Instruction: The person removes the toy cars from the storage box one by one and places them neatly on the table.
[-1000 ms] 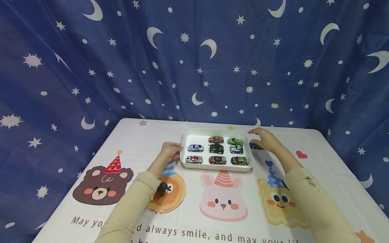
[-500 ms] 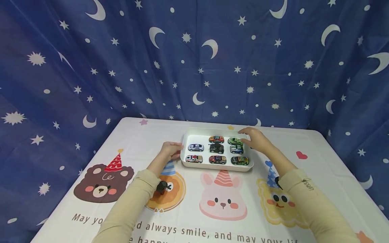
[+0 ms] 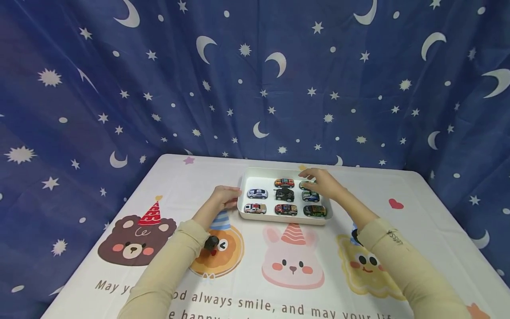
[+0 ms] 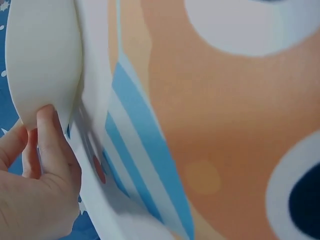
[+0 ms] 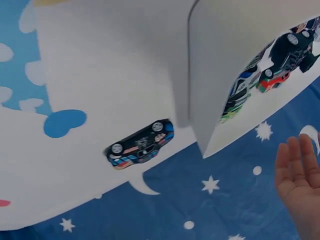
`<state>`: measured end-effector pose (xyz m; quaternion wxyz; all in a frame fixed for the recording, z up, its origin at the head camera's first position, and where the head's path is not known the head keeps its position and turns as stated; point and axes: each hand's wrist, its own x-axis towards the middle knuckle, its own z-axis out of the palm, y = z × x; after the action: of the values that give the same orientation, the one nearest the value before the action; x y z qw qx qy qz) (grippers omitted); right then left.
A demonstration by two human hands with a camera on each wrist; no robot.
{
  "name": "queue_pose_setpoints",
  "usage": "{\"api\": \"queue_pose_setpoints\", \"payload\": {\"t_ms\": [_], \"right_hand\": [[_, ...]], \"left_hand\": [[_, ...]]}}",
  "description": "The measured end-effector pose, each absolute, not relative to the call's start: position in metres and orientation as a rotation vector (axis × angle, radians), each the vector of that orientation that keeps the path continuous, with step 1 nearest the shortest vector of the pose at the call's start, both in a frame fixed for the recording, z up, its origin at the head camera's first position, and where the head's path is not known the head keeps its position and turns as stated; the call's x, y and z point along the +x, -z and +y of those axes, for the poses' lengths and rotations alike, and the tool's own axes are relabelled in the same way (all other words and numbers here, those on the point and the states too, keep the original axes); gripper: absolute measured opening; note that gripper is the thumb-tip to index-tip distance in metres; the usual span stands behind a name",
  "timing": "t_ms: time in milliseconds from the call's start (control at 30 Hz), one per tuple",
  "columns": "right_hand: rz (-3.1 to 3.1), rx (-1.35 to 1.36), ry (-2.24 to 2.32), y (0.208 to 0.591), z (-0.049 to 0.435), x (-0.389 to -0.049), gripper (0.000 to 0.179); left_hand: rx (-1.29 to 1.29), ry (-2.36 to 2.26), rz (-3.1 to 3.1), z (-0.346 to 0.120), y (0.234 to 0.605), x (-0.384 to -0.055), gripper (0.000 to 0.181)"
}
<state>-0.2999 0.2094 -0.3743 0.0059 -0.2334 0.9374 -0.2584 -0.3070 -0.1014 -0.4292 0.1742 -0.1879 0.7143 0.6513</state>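
A white tray [image 3: 287, 219] holding several toy cars sits toward the back of the table. My left hand [image 3: 224, 197] grips its left wall; in the left wrist view, thumb and fingers [image 4: 50, 130] pinch the wall's edge. My right hand [image 3: 323, 182] is over the tray's back right corner, its fingers extended, partly covering a green toy car [image 3: 303, 184]. The right wrist view shows that hand [image 5: 302, 185] with nothing in it. Outside the tray's right wall lies a dark blue toy car [image 5: 141, 144], hidden behind my right arm in the head view.
Inside the tray are a black toy tank [image 3: 284, 195], a white car [image 3: 257, 193] and an orange car [image 3: 284, 183]. A small black object [image 3: 211, 242] shows beside my left sleeve. A blue star-patterned curtain [image 3: 255, 88] hangs behind the table [image 3: 402, 239].
My right hand has moved left, from beside the dark blue car outside the tray to over the tray's back right corner. My left hand has kept its grip on the tray.
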Motion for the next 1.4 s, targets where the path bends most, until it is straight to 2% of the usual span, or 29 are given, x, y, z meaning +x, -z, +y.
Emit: {"api": "queue_pose_setpoints", "payload": {"t_ms": [333,767,1033,1300,1400], "right_hand": [[2.775,-0.822,1.005,0.379,0.19,-0.308,0.037],[2.767,-0.886,0.973,0.383,0.147,-0.316,0.036],[2.778,-0.853,0.958,0.388,0.122,-0.325,0.035],[2.794,-0.736,0.918,0.399,0.103,-0.328,0.032],[2.803,-0.789,0.911,0.402,0.1,-0.325,0.031]], "left_hand": [[-0.489,-1.817,2.078,-0.102,0.429,-0.309,0.036],[-0.416,-1.862,2.124,-0.101,0.436,-0.308,0.037],[-0.366,-1.794,2.307,-0.098,0.441,-0.308,0.03],[-0.464,-1.834,2.218,-0.098,0.442,-0.302,0.028],[-0.479,-1.848,2.157,-0.099,0.442,-0.301,0.03]]}}
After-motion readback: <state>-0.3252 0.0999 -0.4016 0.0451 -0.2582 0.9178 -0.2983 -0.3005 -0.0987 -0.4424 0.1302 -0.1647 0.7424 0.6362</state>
